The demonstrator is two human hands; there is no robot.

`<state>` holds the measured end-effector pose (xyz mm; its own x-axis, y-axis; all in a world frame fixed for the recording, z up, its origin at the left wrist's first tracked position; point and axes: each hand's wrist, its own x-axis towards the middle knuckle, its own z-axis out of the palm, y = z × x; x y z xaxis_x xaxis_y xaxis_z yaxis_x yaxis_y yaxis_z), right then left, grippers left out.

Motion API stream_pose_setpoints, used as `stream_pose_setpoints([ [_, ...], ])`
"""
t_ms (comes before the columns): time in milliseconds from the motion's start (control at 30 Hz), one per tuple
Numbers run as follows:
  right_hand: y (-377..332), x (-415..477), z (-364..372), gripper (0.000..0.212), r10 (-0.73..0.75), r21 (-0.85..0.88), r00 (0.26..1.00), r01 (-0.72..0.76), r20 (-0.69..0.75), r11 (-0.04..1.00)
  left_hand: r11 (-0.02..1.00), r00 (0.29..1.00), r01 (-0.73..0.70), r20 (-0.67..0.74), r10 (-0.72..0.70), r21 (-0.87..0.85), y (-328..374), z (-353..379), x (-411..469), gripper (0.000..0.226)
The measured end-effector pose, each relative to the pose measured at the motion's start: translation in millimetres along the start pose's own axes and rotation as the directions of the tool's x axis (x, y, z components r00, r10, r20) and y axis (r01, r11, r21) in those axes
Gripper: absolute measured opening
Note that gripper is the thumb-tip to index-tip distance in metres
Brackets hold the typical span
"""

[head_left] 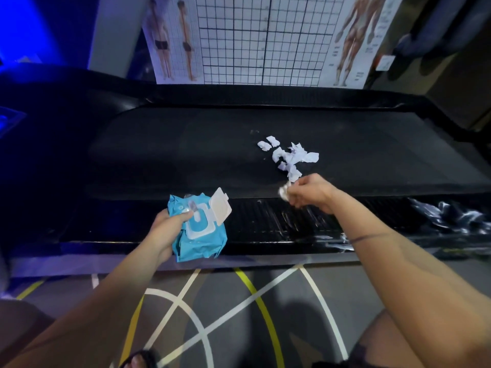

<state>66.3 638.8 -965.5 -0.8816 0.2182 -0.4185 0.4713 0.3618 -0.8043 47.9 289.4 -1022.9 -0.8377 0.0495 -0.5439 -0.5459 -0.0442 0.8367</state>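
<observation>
My left hand (166,229) grips a blue pack of wet wipes (202,235) whose white flip lid (220,205) stands open; the pack hangs over the near side rail of a black treadmill (132,229). My right hand (308,193) pinches a small crumpled white wad (283,193) just above the near edge of the treadmill belt (186,155). Several torn white paper scraps (289,158) lie scattered on the belt just beyond my right hand.
An anatomy and grid poster (265,38) hangs on the wall behind the treadmill. Crumpled dark plastic (449,216) lies on the rail at the right. Grey floor with white and yellow lines (239,301) is below me.
</observation>
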Motion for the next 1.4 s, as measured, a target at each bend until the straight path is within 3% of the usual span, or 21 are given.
stream_pose_setpoints([
  [33, -3, 1, -3, 0.01, -0.002, 0.145, 0.997, 0.014, -0.084, 0.989, 1.0, 1.0, -0.003, -0.008, 0.003, 0.001, 1, 4, -1, 0.014],
  [100, -7, 6, -10, 0.047, 0.007, 0.324, 0.98, 0.058, -0.197, 0.944, 1.0, 1.0, 0.001, -0.01, -0.001, 0.007, 3, 13, -5, 0.015],
  [167, -9, 6, -12, 0.061, -0.024, 0.168, 0.952, 0.079, -0.305, 0.983, 1.0, 1.0, 0.012, -0.01, -0.012, 0.004, 4, 20, -9, 0.022],
  [233, -13, -4, -6, 0.055, -0.086, -0.047, 0.917, 0.074, -0.388, 0.996, 1.0, 1.0, 0.019, -0.013, -0.02, -0.013, 6, 25, -13, 0.028],
  [400, -27, -42, 25, 0.03, -0.222, -0.184, 0.955, 0.186, -0.196, 0.965, 0.996, 0.999, -0.046, 0.011, 0.047, -0.08, 14, 38, -28, 0.024],
  [533, -45, -79, 38, 0.012, -0.408, -0.166, 0.882, 0.378, -0.235, 0.911, 0.987, 0.994, -0.105, 0.004, 0.106, -0.123, 21, 48, -39, 0.027],
  [667, -58, -126, 44, 0.012, -0.706, -0.429, 0.708, 0.626, -0.04, 0.652, 0.979, 0.985, -0.168, 0.028, 0.172, -0.118, 29, 57, -60, 0.019],
  [833, -51, -129, 68, 0.016, -0.699, -0.558, 0.688, 0.664, 0.195, 0.498, 0.963, 0.961, -0.255, 0.087, 0.262, -0.089, 33, 59, -91, 0.018],
  [1067, -46, -128, 106, 0.014, -0.671, -0.56, 0.738, 0.587, 0.073, 0.585, 0.946, 0.943, -0.321, 0.083, 0.323, -0.039, 31, 48, -118, 0.019],
  [1233, -45, -133, 119, 0.011, -0.635, -0.316, 0.769, 0.586, -0.074, 0.746, 0.957, 0.949, -0.279, 0.133, 0.288, -0.081, 38, 38, -131, 0.018],
  [1333, -49, -133, 118, 0.006, -0.575, -0.165, 0.816, 0.56, -0.062, 0.812, 0.971, 0.951, -0.205, 0.209, 0.227, -0.122, 42, 38, -137, 0.021],
  [1400, -50, -131, 114, 0.009, -0.525, -0.163, 0.851, 0.52, 0.012, 0.839, 0.981, 0.954, -0.162, 0.237, 0.183, -0.103, 39, 38, -137, 0.028],
])
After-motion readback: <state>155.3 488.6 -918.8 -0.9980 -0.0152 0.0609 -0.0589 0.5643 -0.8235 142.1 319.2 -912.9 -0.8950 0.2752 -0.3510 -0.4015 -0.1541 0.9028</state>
